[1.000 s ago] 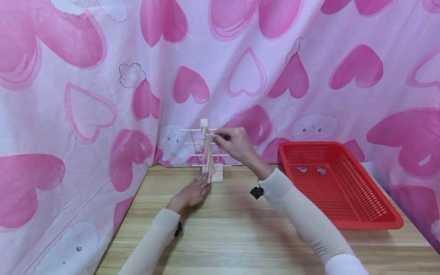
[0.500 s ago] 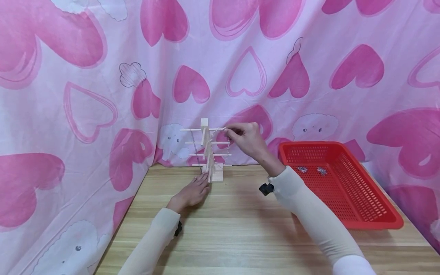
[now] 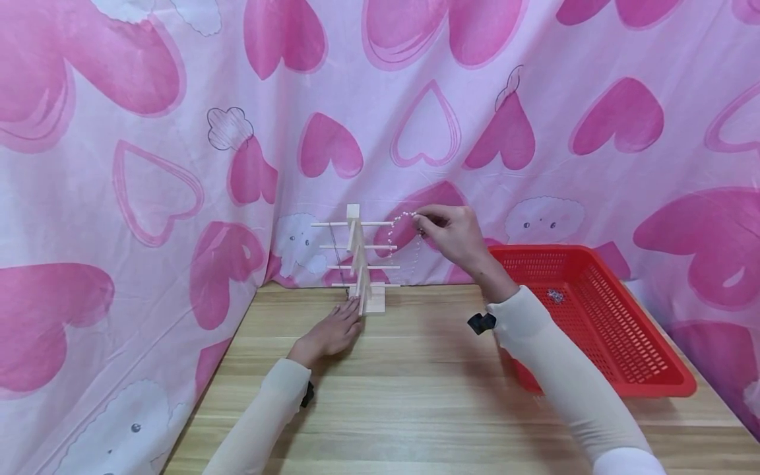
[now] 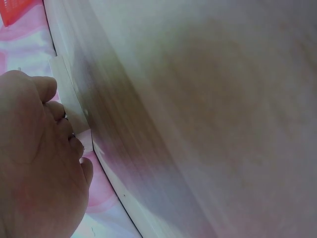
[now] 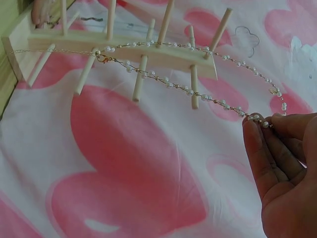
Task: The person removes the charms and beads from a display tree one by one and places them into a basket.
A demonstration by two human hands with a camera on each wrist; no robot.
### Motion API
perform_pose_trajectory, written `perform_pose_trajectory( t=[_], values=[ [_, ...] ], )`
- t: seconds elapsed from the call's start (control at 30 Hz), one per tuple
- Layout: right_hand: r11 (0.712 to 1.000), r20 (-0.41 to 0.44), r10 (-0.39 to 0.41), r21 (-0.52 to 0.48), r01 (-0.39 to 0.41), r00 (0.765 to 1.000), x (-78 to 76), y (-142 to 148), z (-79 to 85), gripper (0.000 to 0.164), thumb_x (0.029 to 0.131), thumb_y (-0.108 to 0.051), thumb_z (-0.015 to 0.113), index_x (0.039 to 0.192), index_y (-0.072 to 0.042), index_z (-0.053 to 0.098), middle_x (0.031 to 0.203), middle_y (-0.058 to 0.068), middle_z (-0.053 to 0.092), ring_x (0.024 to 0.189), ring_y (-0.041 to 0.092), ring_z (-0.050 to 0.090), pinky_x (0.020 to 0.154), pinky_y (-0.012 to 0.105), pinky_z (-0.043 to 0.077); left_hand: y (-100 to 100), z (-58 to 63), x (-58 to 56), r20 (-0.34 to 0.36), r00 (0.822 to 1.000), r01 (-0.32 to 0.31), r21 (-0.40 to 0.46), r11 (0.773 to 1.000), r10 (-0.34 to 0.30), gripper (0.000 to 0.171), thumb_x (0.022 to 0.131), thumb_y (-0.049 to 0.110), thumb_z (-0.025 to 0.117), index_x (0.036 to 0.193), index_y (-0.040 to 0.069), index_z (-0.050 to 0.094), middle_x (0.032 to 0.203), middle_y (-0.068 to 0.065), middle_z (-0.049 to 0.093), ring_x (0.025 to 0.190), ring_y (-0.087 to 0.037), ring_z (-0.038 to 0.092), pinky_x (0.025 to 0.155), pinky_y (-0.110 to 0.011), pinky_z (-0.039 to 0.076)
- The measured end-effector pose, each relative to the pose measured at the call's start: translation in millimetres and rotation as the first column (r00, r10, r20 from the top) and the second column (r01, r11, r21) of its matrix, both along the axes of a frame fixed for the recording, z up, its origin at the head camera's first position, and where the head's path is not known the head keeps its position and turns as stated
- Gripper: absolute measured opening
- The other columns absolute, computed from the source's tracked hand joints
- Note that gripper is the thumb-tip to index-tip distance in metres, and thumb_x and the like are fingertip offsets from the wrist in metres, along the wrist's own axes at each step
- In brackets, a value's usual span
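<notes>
A pale wooden peg stand (image 3: 359, 254) stands upright at the back of the table, with thin pegs sticking out on both sides. My left hand (image 3: 332, 332) rests at its base, fingers stretched forward and touching it; the left wrist view shows the palm (image 4: 34, 158) beside the base. Between thumb and fingertips, my right hand (image 3: 454, 234) pinches a pearl necklace (image 5: 190, 92) just right of the upper pegs. The necklace hangs in a loop, its gold clasp and chain end at the bottom, apart from the pegs as far as the head view shows. A thin dark necklace (image 3: 336, 247) hangs from a left peg.
A red perforated basket (image 3: 665, 379) stands at the right of the wooden table (image 3: 404, 396), with a small silvery heap (image 3: 555, 295) inside. My right forearm passes over its left edge. A pink heart-patterned cloth (image 3: 487, 132) hangs close behind the stand.
My right hand has moved right and slightly up, drawing the pearl necklace away from the stand's middle to beyond the right peg ends. My left hand has stayed at the base.
</notes>
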State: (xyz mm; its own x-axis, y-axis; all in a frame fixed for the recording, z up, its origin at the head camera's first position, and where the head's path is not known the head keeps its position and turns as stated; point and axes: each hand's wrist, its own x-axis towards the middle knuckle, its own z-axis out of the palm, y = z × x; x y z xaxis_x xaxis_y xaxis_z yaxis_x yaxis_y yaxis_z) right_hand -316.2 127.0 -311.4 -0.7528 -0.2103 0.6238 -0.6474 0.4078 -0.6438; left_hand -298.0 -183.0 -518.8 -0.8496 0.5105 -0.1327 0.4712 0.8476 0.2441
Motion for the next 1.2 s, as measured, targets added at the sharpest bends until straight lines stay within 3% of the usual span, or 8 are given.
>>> perform_pose_trajectory(
  t=[0.27,0.47,0.63,0.9,1.2],
  values=[
    [0.999,0.006,-0.031,-0.011,0.031,0.999,0.0,18,0.9,0.017,0.101,-0.013,0.074,0.113,-0.005,0.083,0.099,0.015,0.082,0.083,0.028,0.079,0.077,0.008,0.059,0,-0.8,0.3,0.005,1.000,-0.001,0.029,1.000,0.001,0.061,0.116,0.028,0.032,0.168,-0.002,0.023,0.179,-0.018,0.012,0.167,-0.038,0.012,0.137,-0.056,0.016],
    [0.998,-0.015,-0.067,-0.007,0.067,0.998,-0.6,30,3.9,0.018,0.102,-0.014,0.074,0.113,-0.003,0.083,0.097,0.016,0.082,0.080,0.027,0.077,0.076,0.007,0.058,-1,-0.9,1.4,-0.001,1.000,-0.005,-0.002,1.000,0.005,0.061,0.117,0.032,0.029,0.169,0.001,0.022,0.180,-0.015,0.009,0.168,-0.034,0.010,0.137,-0.052,0.015],
    [0.995,0.021,-0.095,0.009,0.095,0.995,2.1,44,8.3,0.021,0.103,-0.017,0.072,0.117,-0.004,0.082,0.100,0.016,0.082,0.081,0.018,0.076,0.077,0.007,0.058,0,-1.4,1.0,-0.010,1.000,-0.001,0.000,1.000,0.001,0.060,0.117,0.031,0.029,0.168,0.000,0.023,0.180,-0.016,0.010,0.168,-0.035,0.010,0.137,-0.052,0.016],
    [0.989,-0.002,-0.145,0.009,0.145,0.989,5.6,68,14.1,0.021,0.103,-0.015,0.073,0.119,-0.005,0.082,0.102,0.017,0.082,0.078,-0.003,0.070,0.077,0.006,0.057,0,-1.5,-1.2,-0.024,1.000,0.016,0.020,1.000,-0.015,0.060,0.116,0.028,0.032,0.167,-0.002,0.026,0.179,-0.019,0.013,0.167,-0.038,0.013,0.137,-0.055,0.017],
    [0.983,0.013,-0.183,-0.010,0.183,0.983,13.3,89,19.6,0.022,0.103,-0.018,0.072,0.120,-0.006,0.082,0.103,0.020,0.081,0.078,-0.007,0.070,0.077,0.005,0.057,0,-1.8,-0.6,-0.012,1.000,0.006,0.011,1.000,-0.006,0.060,0.116,0.030,0.031,0.168,-0.001,0.025,0.179,-0.017,0.012,0.167,-0.036,0.012,0.137,-0.053,0.017]
  ],
)
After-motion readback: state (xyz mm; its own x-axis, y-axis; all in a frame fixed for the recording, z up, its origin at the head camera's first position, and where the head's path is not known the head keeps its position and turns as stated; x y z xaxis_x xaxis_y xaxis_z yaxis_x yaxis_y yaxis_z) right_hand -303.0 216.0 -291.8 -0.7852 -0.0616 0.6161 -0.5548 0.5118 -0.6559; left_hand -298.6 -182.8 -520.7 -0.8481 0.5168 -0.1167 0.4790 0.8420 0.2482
